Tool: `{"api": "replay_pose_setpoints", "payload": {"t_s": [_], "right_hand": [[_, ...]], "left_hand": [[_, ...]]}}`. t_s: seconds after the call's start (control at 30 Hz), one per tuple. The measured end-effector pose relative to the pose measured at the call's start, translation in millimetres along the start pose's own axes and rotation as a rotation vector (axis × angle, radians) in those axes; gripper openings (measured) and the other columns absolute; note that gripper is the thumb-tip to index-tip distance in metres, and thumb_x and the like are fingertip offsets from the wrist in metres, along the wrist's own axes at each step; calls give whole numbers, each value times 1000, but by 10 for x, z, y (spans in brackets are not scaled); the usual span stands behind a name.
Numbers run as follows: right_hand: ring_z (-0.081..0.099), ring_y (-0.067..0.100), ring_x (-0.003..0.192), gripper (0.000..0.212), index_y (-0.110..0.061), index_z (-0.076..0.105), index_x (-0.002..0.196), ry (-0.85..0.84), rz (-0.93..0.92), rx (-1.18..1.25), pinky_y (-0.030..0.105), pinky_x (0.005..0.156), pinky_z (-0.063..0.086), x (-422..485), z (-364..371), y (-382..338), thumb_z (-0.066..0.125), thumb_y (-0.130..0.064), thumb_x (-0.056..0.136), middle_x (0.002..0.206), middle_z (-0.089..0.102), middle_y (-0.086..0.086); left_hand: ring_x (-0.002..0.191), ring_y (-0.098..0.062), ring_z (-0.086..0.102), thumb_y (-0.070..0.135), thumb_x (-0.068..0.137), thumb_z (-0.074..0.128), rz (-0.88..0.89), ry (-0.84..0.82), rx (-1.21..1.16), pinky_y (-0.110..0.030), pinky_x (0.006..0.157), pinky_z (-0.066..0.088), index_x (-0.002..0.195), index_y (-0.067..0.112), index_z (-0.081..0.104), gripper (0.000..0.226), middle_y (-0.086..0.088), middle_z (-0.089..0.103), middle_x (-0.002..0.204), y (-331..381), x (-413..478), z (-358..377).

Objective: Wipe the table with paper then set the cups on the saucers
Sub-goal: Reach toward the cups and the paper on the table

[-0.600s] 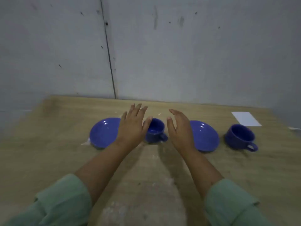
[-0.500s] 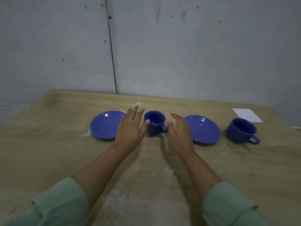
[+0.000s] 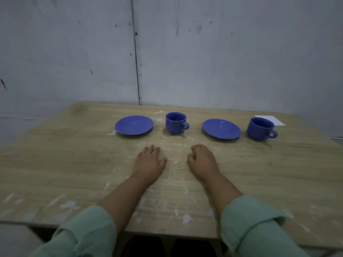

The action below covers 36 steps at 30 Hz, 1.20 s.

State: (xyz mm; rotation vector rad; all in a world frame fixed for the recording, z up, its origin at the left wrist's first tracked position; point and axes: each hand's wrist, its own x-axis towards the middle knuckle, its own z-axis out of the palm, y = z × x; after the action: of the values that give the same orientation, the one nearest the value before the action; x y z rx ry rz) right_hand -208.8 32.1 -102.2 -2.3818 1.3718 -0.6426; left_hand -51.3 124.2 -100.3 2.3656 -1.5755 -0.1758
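The flat white sheet of paper (image 3: 270, 120) is seen at the far right of the wooden counter (image 3: 74, 164), nearer the right hand (image 3: 203, 160). Both the right and the left hand (image 3: 149, 162) are rested empty, palms down, fingers loosely curled.

Both saucers (image 3: 134, 125) (image 3: 221, 128) and both cups (image 3: 176, 122) (image 3: 260, 131) are plain deep blue. The table (image 3: 74, 164) is pale wood grain, streaked with white smears. The sleeves (image 3: 87, 232) are mint green, the paper (image 3: 272, 120) white, the wall (image 3: 222, 52) grey with dark flecks.

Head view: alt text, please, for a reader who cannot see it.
Two bare hands, left hand and right hand, rest empty on a powder-smeared wooden table, facing two blue saucers and two blue cups in a row; white paper lies far right.
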Motion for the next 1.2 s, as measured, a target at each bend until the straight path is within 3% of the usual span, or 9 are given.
{"api": "replay_pose_setpoints", "payload": {"t_s": [0.17, 0.27, 0.4, 0.63, 0.8, 0.97, 1.2], "right_hand": [[55, 15, 111, 37, -13, 53, 126, 55, 168, 418, 24, 89, 41, 175, 21, 22, 51, -21, 90, 128, 57, 4], [61, 16, 101, 23, -15, 63, 110, 117, 213, 642, 23, 80, 42, 424, 28, 26, 52, -25, 92, 108, 66, 2], [61, 11, 81, 20, -18, 62, 97, 167, 238, 871, 19, 63, 42, 711, 51, -13, 51, -35, 92, 85, 66, -3], [53, 7, 53, 33, -7, 65, 85, 122, 154, 841, 22, 58, 43, 1042, 184, -60, 52, -36, 92, 59, 59, -1], [52, 12, 58, 30, -13, 61, 77, 141, 166, 915, 28, 63, 44, 1049, 241, -32, 49, -34, 94, 60, 57, 2], [50, 11, 60, 26, -20, 59, 75, 251, 250, 1054, 25, 62, 44, 973, 214, 12, 48, -32, 95, 65, 56, 2], [50, 11, 62, 25, -17, 59, 80, 311, 292, 1030, 25, 63, 45, 924, 160, 70, 48, -33, 96, 68, 56, 1]], "left_hand": [[147, -20, 11, 47, 97, 26, 25, -18, -5, -38, 119, 11, 149, 19, 18, 60, -4, 14, 159, -20, 118, 56], [147, -18, 9, 46, 97, 23, 40, -33, -14, -37, 119, 9, 150, 19, 16, 60, -4, 12, 160, -16, 277, 85], [147, -17, 11, 44, 98, 23, 52, -16, -45, -34, 119, 9, 150, 17, 16, 58, -3, 15, 159, 24, 522, 115], [145, -18, 19, 44, 98, 27, 14, 64, -124, -32, 117, 14, 149, 13, 15, 61, -5, 23, 157, 37, 776, 181], [145, -19, 19, 47, 97, 26, -4, 87, -150, -32, 117, 15, 149, 14, 16, 63, -6, 24, 156, 30, 836, 203], [145, -20, 19, 46, 97, 27, 6, 97, -149, -32, 117, 15, 149, 13, 17, 62, -6, 26, 156, 36, 813, 192], [146, -19, 16, 46, 98, 26, 11, 84, -156, -34, 118, 15, 149, 13, 17, 63, -6, 23, 157, 52, 796, 168]]}}
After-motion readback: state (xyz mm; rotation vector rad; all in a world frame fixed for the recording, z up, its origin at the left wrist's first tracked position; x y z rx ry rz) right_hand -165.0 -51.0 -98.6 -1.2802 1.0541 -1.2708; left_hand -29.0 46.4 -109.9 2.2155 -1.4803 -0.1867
